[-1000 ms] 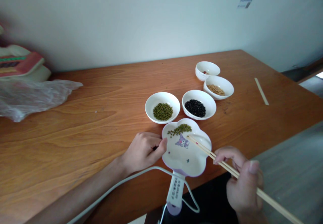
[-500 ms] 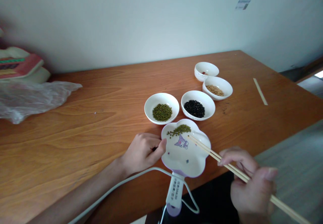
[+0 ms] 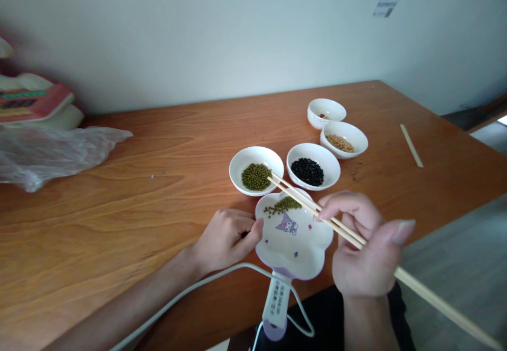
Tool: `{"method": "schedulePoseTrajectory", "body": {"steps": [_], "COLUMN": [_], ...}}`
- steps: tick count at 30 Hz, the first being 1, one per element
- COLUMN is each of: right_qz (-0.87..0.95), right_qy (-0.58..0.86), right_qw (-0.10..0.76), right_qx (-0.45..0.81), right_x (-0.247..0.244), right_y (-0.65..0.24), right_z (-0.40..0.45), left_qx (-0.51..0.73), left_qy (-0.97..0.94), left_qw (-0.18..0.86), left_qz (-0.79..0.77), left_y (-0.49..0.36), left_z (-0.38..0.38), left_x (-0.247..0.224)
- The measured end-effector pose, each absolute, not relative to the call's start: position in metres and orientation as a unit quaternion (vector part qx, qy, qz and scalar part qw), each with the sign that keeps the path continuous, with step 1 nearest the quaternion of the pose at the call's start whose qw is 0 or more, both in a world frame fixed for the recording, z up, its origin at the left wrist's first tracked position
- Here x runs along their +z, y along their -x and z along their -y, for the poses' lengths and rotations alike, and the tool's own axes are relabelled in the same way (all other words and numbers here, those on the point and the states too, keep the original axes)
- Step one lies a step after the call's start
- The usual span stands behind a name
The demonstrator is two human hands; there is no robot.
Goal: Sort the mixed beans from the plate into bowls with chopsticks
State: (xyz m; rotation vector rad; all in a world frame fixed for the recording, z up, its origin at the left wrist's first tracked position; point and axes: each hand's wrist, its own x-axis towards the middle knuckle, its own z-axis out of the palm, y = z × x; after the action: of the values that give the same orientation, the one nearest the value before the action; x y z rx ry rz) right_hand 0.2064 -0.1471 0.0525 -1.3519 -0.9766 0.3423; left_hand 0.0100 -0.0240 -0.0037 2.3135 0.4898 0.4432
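My right hand (image 3: pixel 362 243) holds a pair of wooden chopsticks (image 3: pixel 336 225). Their tips are at the right side of a white bowl (image 3: pixel 236 176) of green beans (image 3: pixel 256 177). Below that bowl lies a white flower-shaped plate (image 3: pixel 307 250) with a purple rim, a cartoon figure and a handle. Several green beans (image 3: pixel 285 204) lie near its far edge. My left hand (image 3: pixel 227 239) has its fingers curled round the plate's left rim. Just right of the green-bean bowl stands a bowl (image 3: pixel 331 167) of black beans (image 3: pixel 307 171).
A bowl (image 3: pixel 358 135) of tan beans and a bowl (image 3: pixel 331 107) with a few small pieces stand farther back. A light strip (image 3: pixel 411 146) lies at the right. Clear plastic (image 3: pixel 67 150) lies at the left. A white cable (image 3: pixel 190 289) crosses the near edge.
My right hand has moved left and up with the chopsticks. Their tips have gone from over the plate to the green-bean bowl. My left hand stays at the plate's rim.
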Motion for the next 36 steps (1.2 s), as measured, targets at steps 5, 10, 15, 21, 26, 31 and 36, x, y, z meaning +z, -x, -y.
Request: {"method": "schedulePoseTrajectory", "body": {"steps": [5, 10, 15, 21, 26, 31, 36], "right_qz": [0.411, 0.464, 0.495, 0.491, 0.491, 0.484, 0.502], "right_qy": [0.64, 0.666, 0.674, 0.67, 0.662, 0.658, 0.66], "right_qw": [0.636, 0.565, 0.53, 0.539, 0.551, 0.563, 0.544], "right_qx": [0.13, 0.15, 0.144, 0.138, 0.129, 0.123, 0.132], "right_x": [0.041, 0.018, 0.003, 0.002, 0.003, 0.004, 0.0], "right_y": [-0.219, -0.238, -0.244, -0.238, -0.236, -0.236, -0.241], "right_z": [0.179, 0.204, 0.208, 0.202, 0.2, 0.199, 0.201], "left_qx": [0.165, 0.17, 0.164, 0.159, 0.167, 0.164, 0.158], "left_qy": [-0.895, -0.899, -0.9, -0.894, -0.891, -0.889, -0.888], "left_qw": [0.367, 0.356, 0.355, 0.369, 0.377, 0.38, 0.385], "left_qz": [-0.193, -0.188, -0.192, -0.197, -0.191, -0.197, -0.197], "left_y": [-0.01, -0.01, -0.009, -0.009, -0.009, -0.009, -0.007], "left_z": [0.025, 0.025, 0.024, 0.024, 0.024, 0.024, 0.024], "left_x": [-0.002, -0.003, -0.005, -0.005, -0.005, -0.006, -0.006]}}
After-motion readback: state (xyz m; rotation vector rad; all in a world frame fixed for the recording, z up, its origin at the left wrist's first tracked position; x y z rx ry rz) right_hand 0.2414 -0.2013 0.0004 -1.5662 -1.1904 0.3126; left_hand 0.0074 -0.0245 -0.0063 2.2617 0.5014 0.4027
